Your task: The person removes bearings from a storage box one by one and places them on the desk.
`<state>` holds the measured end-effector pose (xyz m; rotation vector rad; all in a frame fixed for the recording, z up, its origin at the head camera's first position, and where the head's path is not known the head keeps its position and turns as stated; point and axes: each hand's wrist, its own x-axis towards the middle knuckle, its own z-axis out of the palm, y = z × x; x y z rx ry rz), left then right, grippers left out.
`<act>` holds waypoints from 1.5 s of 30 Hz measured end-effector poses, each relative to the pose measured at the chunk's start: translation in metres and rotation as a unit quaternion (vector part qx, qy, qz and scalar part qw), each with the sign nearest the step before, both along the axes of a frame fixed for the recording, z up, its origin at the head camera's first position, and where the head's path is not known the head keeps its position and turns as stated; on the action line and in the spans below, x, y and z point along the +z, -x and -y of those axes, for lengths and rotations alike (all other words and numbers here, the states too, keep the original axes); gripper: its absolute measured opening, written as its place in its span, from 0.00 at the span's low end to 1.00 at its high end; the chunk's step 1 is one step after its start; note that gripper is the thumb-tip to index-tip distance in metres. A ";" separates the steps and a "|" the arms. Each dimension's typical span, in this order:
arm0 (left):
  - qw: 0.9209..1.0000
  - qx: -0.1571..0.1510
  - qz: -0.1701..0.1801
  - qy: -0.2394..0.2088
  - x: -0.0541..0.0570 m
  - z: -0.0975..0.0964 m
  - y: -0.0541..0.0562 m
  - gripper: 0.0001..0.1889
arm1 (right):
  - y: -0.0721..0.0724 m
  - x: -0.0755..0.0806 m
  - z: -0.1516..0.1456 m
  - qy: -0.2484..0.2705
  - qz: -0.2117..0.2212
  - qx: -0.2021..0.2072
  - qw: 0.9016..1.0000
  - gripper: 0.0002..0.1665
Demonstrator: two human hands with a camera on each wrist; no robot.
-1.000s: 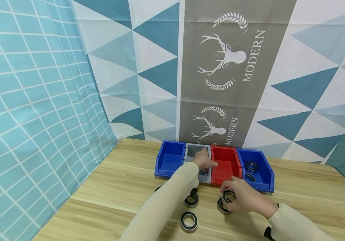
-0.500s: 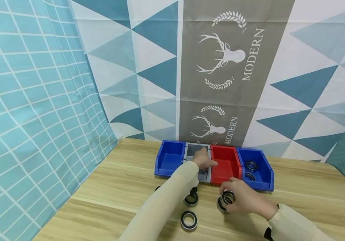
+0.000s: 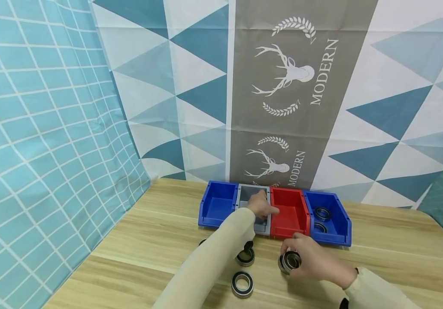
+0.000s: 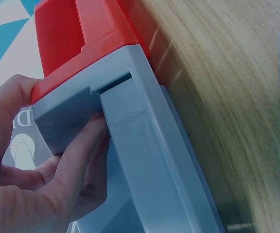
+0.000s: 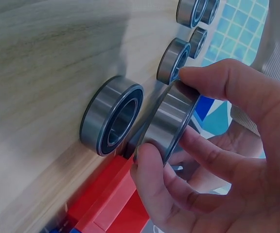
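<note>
In the head view, my left hand [image 3: 259, 205] reaches into the grey bin [image 3: 263, 228]. The left wrist view shows its thumb against the red bin's [image 4: 113, 29] edge and its fingers inside the grey bin, pinching the wall where the two meet. My right hand [image 3: 316, 259] grips a ball bearing [image 5: 166, 121] by its outer rim between thumb and fingers. That bearing is tilted close over another bearing [image 5: 98, 116] on the table, partly covering it in the head view. Whether the two touch, I cannot tell.
An outer blue bin [image 3: 218, 210] stands at the row's left end. The blue bin [image 3: 339, 234] at the right end contains two bearings. On the wooden table [image 3: 136, 253], a bearing [image 3: 242, 293] lies in front, with others partly behind the left sleeve [image 3: 210, 257]. Patterned cloth hangs behind.
My right hand has lowered slightly, bringing the held bearing down over the one on the table. The left hand has stayed in place at the grey bin.
</note>
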<state>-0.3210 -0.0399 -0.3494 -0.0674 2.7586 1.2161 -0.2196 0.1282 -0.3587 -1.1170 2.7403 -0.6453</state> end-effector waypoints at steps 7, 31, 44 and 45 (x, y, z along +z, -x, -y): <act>1.000 0.001 0.004 -0.010 -0.001 0.000 0.002 0.24 | -0.003 0.001 0.001 0.003 0.018 0.001 1.000 0.22; 1.000 -0.003 -0.001 -0.012 0.000 0.001 -0.002 0.22 | -0.007 -0.004 0.001 0.003 0.025 0.027 0.999 0.21; 1.000 -0.001 -0.001 -0.012 0.000 0.000 -0.002 0.23 | -0.011 -0.003 0.000 -0.004 0.044 0.025 0.999 0.21; 1.000 0.000 -0.001 -0.013 0.000 0.000 -0.002 0.24 | -0.012 -0.003 0.000 -0.005 0.046 0.023 0.999 0.21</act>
